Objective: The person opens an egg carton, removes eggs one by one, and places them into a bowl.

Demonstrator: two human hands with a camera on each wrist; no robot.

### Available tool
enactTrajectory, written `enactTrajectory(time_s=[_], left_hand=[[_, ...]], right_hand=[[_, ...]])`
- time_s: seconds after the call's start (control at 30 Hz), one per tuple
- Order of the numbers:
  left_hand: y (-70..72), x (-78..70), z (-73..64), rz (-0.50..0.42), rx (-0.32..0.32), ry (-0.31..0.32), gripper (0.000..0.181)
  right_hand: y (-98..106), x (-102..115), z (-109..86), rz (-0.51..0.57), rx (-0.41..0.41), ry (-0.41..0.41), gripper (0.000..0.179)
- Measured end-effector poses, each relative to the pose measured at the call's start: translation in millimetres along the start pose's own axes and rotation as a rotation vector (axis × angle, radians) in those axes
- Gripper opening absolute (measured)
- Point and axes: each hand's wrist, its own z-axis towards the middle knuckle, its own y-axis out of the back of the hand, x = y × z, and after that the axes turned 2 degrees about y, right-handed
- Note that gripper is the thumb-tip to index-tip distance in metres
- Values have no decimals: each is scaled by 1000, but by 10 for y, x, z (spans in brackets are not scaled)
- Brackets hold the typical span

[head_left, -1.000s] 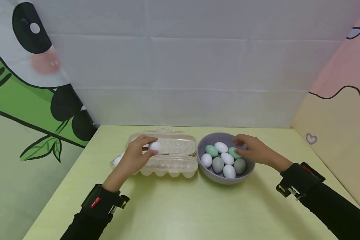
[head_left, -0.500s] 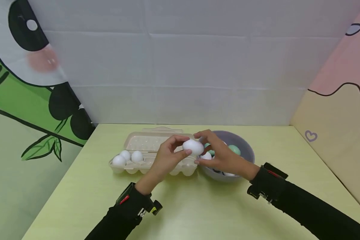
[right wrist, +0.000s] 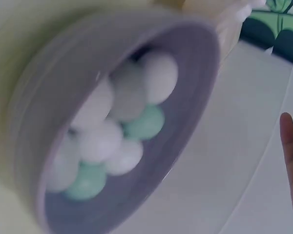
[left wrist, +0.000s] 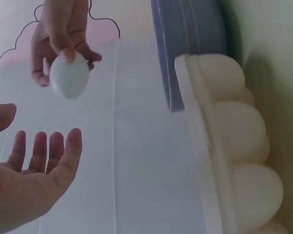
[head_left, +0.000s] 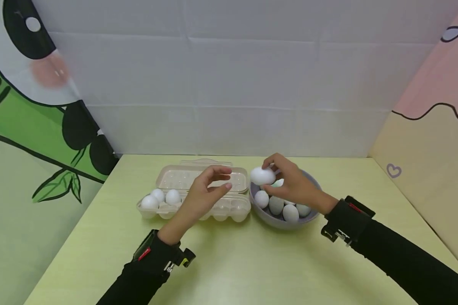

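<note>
My right hand [head_left: 291, 183] pinches a white egg [head_left: 262, 176] between thumb and fingers, above the left side of the grey-purple bowl [head_left: 276, 223]. The left wrist view also shows that egg [left wrist: 69, 75] at the fingertips. My left hand [head_left: 206, 192] is over the egg carton [head_left: 238, 205], fingers spread and apart from the egg. Three white eggs [head_left: 173, 197] sit at the left end of the open, clear plastic carton. In the bowl lie several white, grey and green eggs [right wrist: 145, 122]; the right hand hides part of them in the head view.
The carton's lid [head_left: 168, 176] is folded back towards the wall. Bowl and carton stand side by side on the pale yellow table [head_left: 229, 271]. A white sheet [head_left: 252, 84] hangs behind, with painted panels at both sides.
My left hand carried the white egg from the carton towards the bowl, where my right hand took it. The left hand has let go and drawn back left; the right has moved back over the bowl.
</note>
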Motion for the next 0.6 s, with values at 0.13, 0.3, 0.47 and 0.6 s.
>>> enactTrajectory(time_s=[0.13, 0.3, 0.47, 0.6], left_hand=[[280, -12, -75, 62, -27, 2, 29], [605, 52, -205, 108, -92, 24, 27], [835, 131, -322, 141, -156, 33, 24], [935, 168, -388, 168, -186, 60, 23]], right_hand=[[194, -286, -33, -58, -38, -92, 41], [355, -512, -96, -166, -36, -155, 36], [391, -664, -141, -286, 9, -219, 33], [370, -773, -166, -388, 70, -282, 33]])
